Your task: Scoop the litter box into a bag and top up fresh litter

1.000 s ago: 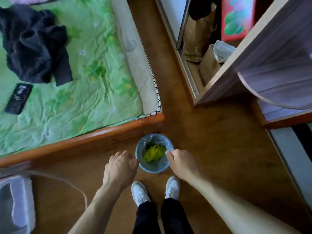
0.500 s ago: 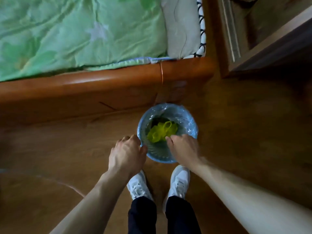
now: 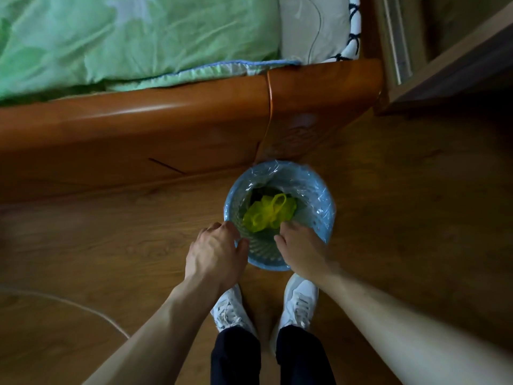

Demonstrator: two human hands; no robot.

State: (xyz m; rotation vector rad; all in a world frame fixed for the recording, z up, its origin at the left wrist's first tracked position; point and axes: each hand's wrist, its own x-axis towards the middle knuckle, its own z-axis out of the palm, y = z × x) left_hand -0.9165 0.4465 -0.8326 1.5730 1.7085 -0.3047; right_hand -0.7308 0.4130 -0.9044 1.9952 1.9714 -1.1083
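head view: a small blue bin [image 3: 327, 218] stands on the wood floor [image 3: 416, 218], just beside the corner of the bed frame [image 3: 166, 126] and right in front of the white shoes [image 3: 299, 301]. a clear bag [image 3: 311, 187] lines it, folded over the rim, and something crumpled and yellow-green [image 3: 268, 213] lies inside. no litter box or fresh litter is in sight, so the bag looks like the thing being fetched.

the left hand [image 3: 215, 254] sits at the near left rim, fingers curled over the edge; whether that grip already pinches the liner or only rests on the rim cannot be told. the right hand [image 3: 301, 251] reaches over the near right rim with fingers bent down into the bin, close to the yellow-green item; it is not clear if they pinch plastic or hold nothing.

the step in hand seems to be freeing the bag from the bin. to do it well, each hand should catch the folded liner edge itself, not the bin wall, and peel it up off the rim evenly on both sides. thin film tears and slips, so a gather of several folds holds better than a single layer. lifting straight up keeps the bin from tipping against the bed.
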